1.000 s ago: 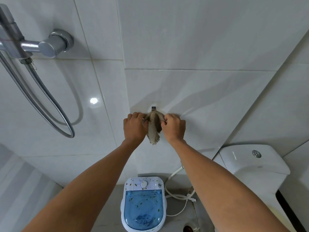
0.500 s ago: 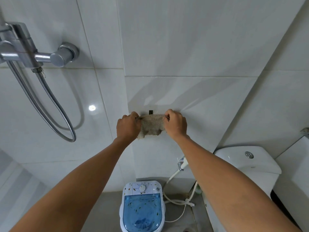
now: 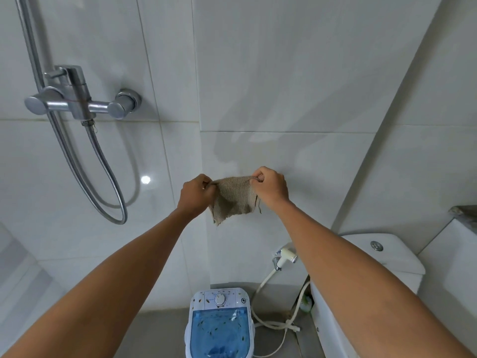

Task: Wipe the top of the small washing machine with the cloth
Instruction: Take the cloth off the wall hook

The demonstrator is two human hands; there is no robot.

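A beige woven cloth (image 3: 235,198) hangs spread between my two hands, in front of the white tiled wall at chest height. My left hand (image 3: 196,193) pinches its upper left corner and my right hand (image 3: 271,188) pinches its upper right corner. Far below, on the grey floor against the wall, stands the small washing machine (image 3: 219,324). It is white with a round dial and a translucent blue lid. Both hands are well above it.
A chrome shower mixer (image 3: 77,100) with a looping metal hose (image 3: 108,187) is on the wall at left. A white toilet cistern (image 3: 371,257) stands at right. A bidet sprayer (image 3: 285,257) and white hoses (image 3: 276,324) lie between it and the washer.
The cloth, bunched at a wall hook a second ago, is off the hook and stretched wide between my hands. The view has tilted so the shower mixer sits lower in frame.
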